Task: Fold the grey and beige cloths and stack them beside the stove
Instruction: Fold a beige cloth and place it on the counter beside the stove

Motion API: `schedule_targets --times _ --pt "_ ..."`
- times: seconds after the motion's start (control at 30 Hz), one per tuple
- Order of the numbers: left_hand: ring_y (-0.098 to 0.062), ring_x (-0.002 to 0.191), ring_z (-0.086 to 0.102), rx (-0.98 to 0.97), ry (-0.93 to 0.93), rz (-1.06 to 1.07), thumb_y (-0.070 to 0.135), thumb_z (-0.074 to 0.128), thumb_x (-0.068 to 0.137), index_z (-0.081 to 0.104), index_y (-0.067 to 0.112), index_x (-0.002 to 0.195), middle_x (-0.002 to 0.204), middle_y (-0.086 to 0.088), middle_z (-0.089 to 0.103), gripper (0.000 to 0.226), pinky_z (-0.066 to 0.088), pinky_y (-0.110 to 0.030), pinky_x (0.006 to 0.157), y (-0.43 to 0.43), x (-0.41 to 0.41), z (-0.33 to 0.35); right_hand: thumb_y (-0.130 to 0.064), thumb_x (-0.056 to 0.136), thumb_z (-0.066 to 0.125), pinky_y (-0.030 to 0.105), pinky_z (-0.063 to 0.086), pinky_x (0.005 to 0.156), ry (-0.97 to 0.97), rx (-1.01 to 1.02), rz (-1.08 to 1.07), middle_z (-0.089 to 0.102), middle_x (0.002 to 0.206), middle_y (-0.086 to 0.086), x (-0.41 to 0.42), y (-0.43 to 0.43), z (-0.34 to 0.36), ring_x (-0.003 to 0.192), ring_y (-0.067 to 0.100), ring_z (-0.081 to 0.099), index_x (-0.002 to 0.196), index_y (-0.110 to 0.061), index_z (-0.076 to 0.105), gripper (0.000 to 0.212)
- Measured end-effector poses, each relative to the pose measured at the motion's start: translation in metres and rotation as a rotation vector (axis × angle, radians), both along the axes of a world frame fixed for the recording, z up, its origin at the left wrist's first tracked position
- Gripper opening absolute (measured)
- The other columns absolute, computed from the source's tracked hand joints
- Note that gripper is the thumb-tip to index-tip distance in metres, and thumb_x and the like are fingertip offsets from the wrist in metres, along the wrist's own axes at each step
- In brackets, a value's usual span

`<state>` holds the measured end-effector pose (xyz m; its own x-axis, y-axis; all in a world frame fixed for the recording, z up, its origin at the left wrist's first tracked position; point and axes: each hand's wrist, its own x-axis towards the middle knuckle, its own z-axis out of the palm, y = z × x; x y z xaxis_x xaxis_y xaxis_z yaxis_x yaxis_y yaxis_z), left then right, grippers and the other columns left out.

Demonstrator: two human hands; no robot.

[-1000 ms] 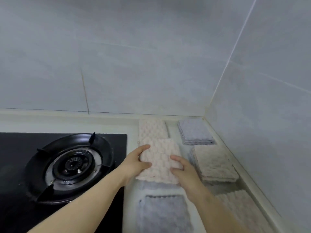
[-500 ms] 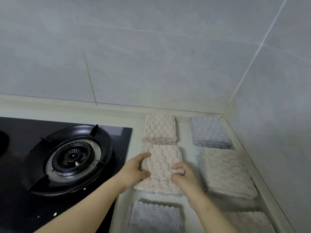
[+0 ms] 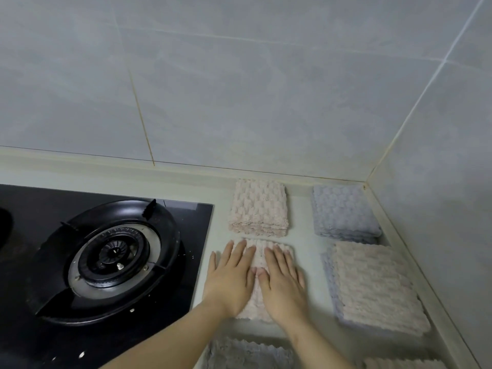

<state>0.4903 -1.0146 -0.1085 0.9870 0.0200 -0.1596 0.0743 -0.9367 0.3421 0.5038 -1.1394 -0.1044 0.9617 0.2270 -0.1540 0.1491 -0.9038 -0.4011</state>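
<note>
A folded beige cloth [image 3: 259, 258] lies on the pale counter just right of the stove [image 3: 101, 259]. My left hand [image 3: 231, 278] and my right hand [image 3: 283, 283] lie flat on it side by side, fingers straight, pressing it down. Behind it sits another folded beige cloth [image 3: 259, 207]. A folded grey cloth [image 3: 343, 211] lies in the back right corner. In front of that, a beige cloth [image 3: 372, 286] rests on top of a grey one. A grey cloth [image 3: 247, 354] lies at the bottom edge, and a beige one [image 3: 399, 364] shows at the bottom right.
The black glass stove carries a round burner with a black pan support [image 3: 114, 258]. Tiled walls [image 3: 239, 89] meet in a corner at the back right, and a raised counter lip [image 3: 415, 249] runs along the right wall.
Both hands held the beige cloth by its edges above the counter. It now lies flat on the counter and both palms are spread on top of it.
</note>
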Motion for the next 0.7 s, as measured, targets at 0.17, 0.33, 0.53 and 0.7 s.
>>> schedule_targets --times 0.17,0.33,0.53,0.7 --pt "-0.01 0.145 -0.006 0.042 -0.097 0.039 0.048 -0.023 0.07 0.006 0.037 0.148 0.157 0.014 0.001 0.083 -0.019 -0.045 0.111 -0.002 0.005 -0.009 -0.053 0.069 -0.019 0.029 -0.004 0.116 -0.075 -0.075 0.002 -0.004 0.157 -0.014 0.009 0.002 -0.007 0.144 0.006 -0.011 0.15 -0.029 0.001 0.086" --pt "-0.007 0.145 -0.003 0.035 -0.133 0.066 0.048 -0.023 0.07 0.012 0.039 0.147 0.156 0.016 0.007 0.085 -0.018 -0.042 0.113 -0.004 0.008 -0.011 -0.05 0.066 -0.021 0.027 -0.002 0.116 -0.134 -0.07 0.017 0.002 0.158 -0.013 0.015 -0.002 -0.016 0.145 0.007 -0.007 0.149 -0.03 0.007 0.09" --pt "-0.011 0.145 -0.004 -0.017 -0.043 0.08 0.039 0.01 0.1 0.012 0.036 0.147 0.157 0.014 0.003 0.048 -0.008 -0.041 0.116 -0.003 0.006 -0.003 -0.044 0.095 0.008 0.036 0.002 0.117 -0.023 -0.055 0.043 0.002 0.158 -0.012 0.012 -0.002 -0.002 0.145 0.009 -0.006 0.149 -0.03 0.008 0.056" --pt "-0.011 0.137 0.027 -0.313 -0.258 0.161 0.043 0.014 0.09 0.032 0.018 0.143 0.148 0.004 0.029 0.061 0.017 -0.01 0.103 0.013 -0.015 0.022 -0.034 0.091 0.05 0.037 0.013 0.115 -0.078 0.317 -0.14 0.035 0.148 -0.006 0.0 0.011 0.035 0.139 0.015 0.026 0.141 -0.027 0.033 0.053"
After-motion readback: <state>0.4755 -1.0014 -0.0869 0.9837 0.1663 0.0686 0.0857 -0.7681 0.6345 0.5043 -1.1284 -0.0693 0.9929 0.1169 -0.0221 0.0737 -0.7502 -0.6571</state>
